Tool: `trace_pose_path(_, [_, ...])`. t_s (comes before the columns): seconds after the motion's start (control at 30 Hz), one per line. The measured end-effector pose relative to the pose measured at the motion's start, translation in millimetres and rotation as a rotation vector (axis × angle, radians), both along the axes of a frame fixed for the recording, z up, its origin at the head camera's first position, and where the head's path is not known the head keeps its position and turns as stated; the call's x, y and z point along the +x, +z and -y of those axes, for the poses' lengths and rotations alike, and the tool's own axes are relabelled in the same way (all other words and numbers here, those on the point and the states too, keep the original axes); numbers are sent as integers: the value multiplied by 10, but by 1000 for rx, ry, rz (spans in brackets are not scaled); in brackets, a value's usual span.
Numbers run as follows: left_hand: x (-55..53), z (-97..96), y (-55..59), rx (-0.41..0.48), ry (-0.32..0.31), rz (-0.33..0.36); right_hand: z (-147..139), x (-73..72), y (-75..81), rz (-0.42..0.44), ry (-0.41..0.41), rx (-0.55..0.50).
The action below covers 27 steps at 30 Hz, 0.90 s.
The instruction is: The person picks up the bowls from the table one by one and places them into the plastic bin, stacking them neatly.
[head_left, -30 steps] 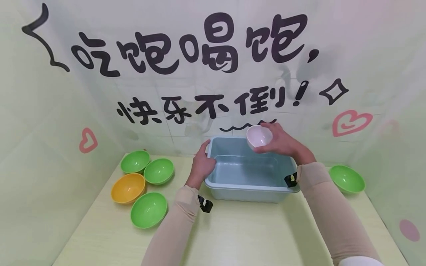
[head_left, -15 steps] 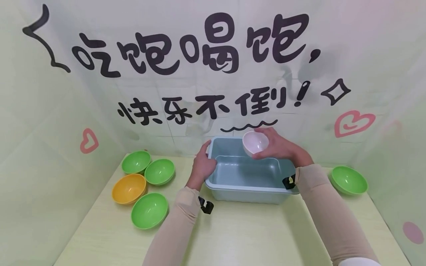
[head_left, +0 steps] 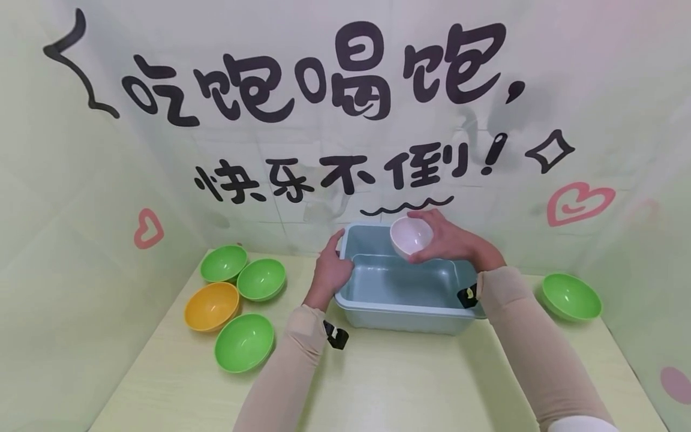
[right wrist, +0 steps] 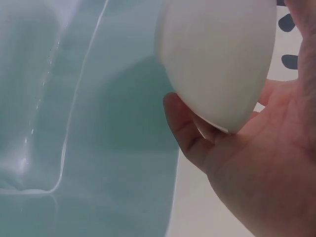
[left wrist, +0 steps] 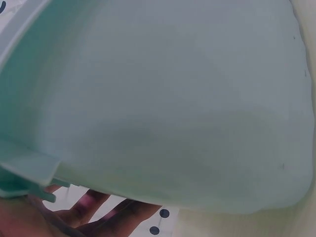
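Hanging over the back part of the pale blue basin (head_left: 405, 320), a small white bowl (head_left: 411, 236) is tilted, its mouth turned to the basin's left end and toward the person. The right hand (head_left: 452, 240) pinches it between thumb and fingers from the basin's right side, which leaves the bowl's left edge free. In the right wrist view the bowl's outer wall stands apart from the basin's inner wall, with room between; whether its far edge touches the back rim I cannot tell.

The left hand (head_left: 330, 270) has its grip on the basin's left end, the thumb inside the rim and the other fingers outside, partly hidden by the wall in the left wrist view. The basin stands upright on the bench (head_left: 399, 384), its back rim near the printed backdrop (head_left: 313, 138) and its front wall well back from the person, the bench running on before it.

Left of the basin, past a gap of bench, three green bowls (head_left: 245, 343) and an orange bowl (head_left: 212, 306) sit close together, mouths up. Right of the basin another green bowl (head_left: 571, 297) lies near the bench's right edge, beyond the right sleeve (head_left: 531, 336), which passes the basin's right front corner.
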<state>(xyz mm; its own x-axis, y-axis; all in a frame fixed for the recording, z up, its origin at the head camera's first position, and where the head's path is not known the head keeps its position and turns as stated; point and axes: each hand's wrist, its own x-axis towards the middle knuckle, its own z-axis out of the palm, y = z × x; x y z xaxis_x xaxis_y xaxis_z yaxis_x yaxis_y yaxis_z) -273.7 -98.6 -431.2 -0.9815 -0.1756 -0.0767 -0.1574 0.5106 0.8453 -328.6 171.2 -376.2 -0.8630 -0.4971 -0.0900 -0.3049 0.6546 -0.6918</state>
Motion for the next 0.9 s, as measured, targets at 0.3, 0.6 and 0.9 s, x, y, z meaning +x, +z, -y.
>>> trace_pose_path(0.3, [4,10,16,-4,16,-4,30,18,-30,25,34,98])
trace_pose_path(0.6, [4,-5,-7,-2,20,-3,25,60,-73,85,91,117])
trace_pose_path(0.9, [14,-18,9,8,15,9,65,55,-230,131,105,103])
